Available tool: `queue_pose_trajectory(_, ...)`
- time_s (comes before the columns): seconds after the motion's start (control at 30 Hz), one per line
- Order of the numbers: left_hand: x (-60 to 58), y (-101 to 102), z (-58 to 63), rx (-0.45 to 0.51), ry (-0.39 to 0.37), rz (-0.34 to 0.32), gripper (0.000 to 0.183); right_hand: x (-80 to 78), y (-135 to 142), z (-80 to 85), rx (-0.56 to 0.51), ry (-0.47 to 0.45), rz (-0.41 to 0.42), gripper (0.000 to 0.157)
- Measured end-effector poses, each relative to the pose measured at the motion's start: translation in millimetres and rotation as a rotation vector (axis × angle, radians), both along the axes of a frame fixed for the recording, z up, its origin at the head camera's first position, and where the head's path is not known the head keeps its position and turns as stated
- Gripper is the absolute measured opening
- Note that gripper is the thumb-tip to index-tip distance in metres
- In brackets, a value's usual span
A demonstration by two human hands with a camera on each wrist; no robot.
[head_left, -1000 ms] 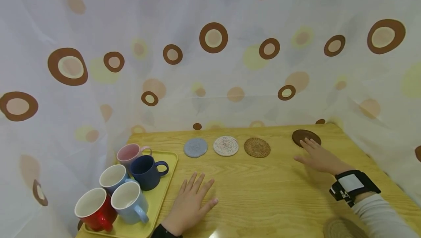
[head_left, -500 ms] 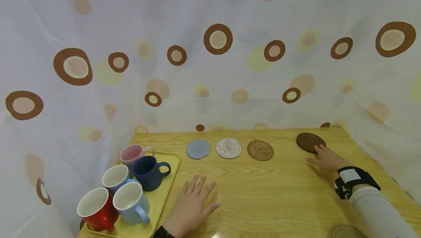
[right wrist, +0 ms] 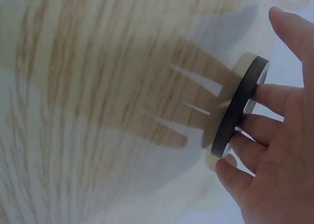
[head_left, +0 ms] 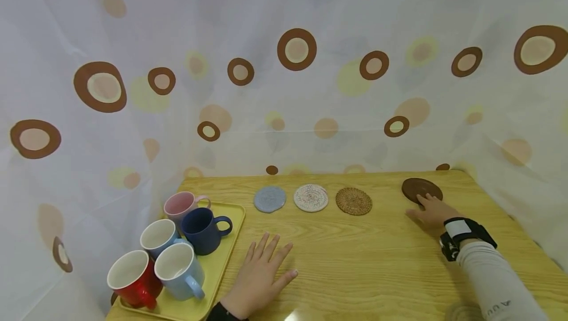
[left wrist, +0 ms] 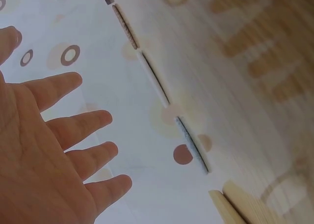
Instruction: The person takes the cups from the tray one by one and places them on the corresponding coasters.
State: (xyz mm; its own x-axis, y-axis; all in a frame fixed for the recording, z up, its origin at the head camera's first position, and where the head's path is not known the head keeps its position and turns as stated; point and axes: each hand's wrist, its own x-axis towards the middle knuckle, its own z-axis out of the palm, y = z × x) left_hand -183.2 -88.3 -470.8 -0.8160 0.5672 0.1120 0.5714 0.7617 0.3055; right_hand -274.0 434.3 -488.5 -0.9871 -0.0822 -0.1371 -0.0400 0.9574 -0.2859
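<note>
My right hand (head_left: 432,213) reaches to a dark brown round coaster (head_left: 417,188) at the back right of the table. Its fingertips overlap the coaster's near edge. In the right wrist view the fingers (right wrist: 260,130) lie over the top of the coaster (right wrist: 241,106), while the thumb stands apart from it. My left hand (head_left: 259,276) is spread, palm down, over the table beside the yellow tray, holding nothing. Across the back lie a grey-blue coaster (head_left: 269,199), a white speckled coaster (head_left: 311,198) and a woven brown coaster (head_left: 353,201).
On the left, a yellow tray (head_left: 228,227) carries several mugs: a pink mug (head_left: 181,205), a navy mug (head_left: 201,234), two light blue ones and a red mug (head_left: 137,281). Another round mat (head_left: 463,312) shows at the front right. A dotted curtain (head_left: 248,104) surrounds the wooden table (head_left: 337,262).
My right hand drew back from over the dark brown coaster's middle to its near edge, then shifted slightly left along it. The left hand stays in place. The head view turned slightly.
</note>
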Motion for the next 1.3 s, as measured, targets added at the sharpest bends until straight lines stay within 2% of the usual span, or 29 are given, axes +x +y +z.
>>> queue_pose_trajectory(0.37, 4.1, 1, 1.0, 0.025, -0.010, -0.022, 0.061, 8.9, -10, -4.5, 0.002, -0.025, 0.008, 0.095)
queue_pose_trajectory(0.67, 5.5, 3, 1.6, 0.028, -0.004, -0.029, 0.059, 23.0, -36, 7.2, -0.019, -0.022, 0.030, 0.090)
queue_pose_trajectory(0.97, 7.3, 3, -0.1, 0.018, -0.003, -0.039, 0.064, 22.2, -45, 1.1, -0.011, -0.011, 0.090, 0.093)
queue_pose_trajectory(1.17, 7.9, 4, 0.7, 0.021, 0.007, -0.045, 0.064, 26.9, -60, 8.0, -0.035, -0.026, 0.105, 0.094)
queue_pose_trajectory(1.3, 8.0, 5, 2.7, 0.008, 0.011, -0.040, 0.064, 29.8, -65, 8.7, -0.011, -0.015, 0.101, 0.094)
